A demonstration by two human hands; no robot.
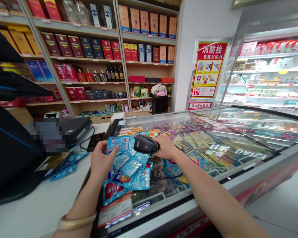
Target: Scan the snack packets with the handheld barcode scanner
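A black barcode scanner (145, 144) is gripped by its handle in my right hand (166, 147), its head pointing left over a pile of snack packets. My left hand (103, 158) pinches one light-blue snack packet (119, 144) by its left edge, with the thumb on top. Below both hands, several blue and red packets (131, 165) lie heaped on the glass lid of a chest freezer (188, 198). The scanner's head is close to the held packet's right side; whether they touch I cannot tell.
More blue packets (66, 167) lie on the white counter (57, 201) at left, beside a dark monitor stand (12, 158). A phone (96, 140) rests near the counter's back edge. Shelves of boxed bottles (86, 46) and a lit fridge (270, 72) stand behind.
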